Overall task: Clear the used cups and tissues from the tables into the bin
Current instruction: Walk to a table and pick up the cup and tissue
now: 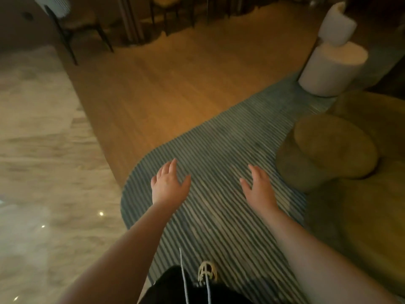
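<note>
Striped rug [219,172] | left hand [167,185] empty, fingers relaxed | right hand [257,185] likewise

My left hand [168,185] and right hand [257,187] hang out in front of me, both palms down, fingers straight and loosely spread, nothing in either. Left thumb points inward toward the right; right thumb points inward toward the left. The two are well apart, approx. level w/ each other, bare forearms running back toward the bottom corners of the view. Both are over the blue-and-white striped rug, not touching it as far as I can tell. No cup, tissue or bin shows in view; picture is motion-blurred.
</note>
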{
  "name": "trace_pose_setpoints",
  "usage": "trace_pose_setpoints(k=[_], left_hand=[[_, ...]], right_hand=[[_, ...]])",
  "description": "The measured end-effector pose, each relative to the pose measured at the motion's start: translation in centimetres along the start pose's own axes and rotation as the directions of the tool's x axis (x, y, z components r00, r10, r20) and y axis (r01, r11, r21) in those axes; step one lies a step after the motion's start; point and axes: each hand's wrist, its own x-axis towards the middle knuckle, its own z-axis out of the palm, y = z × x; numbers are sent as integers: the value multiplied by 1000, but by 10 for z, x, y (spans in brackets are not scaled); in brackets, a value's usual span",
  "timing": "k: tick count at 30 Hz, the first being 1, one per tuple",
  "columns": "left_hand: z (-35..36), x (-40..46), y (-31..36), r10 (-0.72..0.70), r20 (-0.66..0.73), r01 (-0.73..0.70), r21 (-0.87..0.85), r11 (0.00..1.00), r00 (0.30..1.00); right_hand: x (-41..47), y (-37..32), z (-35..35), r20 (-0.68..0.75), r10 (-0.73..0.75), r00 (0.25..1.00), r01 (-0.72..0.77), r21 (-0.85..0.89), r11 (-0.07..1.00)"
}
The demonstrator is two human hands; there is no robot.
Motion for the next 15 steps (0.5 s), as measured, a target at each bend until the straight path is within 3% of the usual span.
trace_pose_setpoints(k=[8,15], left_hand=[[7,235,62,52,20,-52,-11,999,998],[10,498,102,107,-17,-106,38,994,994]], right_hand=[[230,-17,-37,-36,27,999,-28,-34,999],[498,-54,-65,-96,49,994,-52,-26,998]])
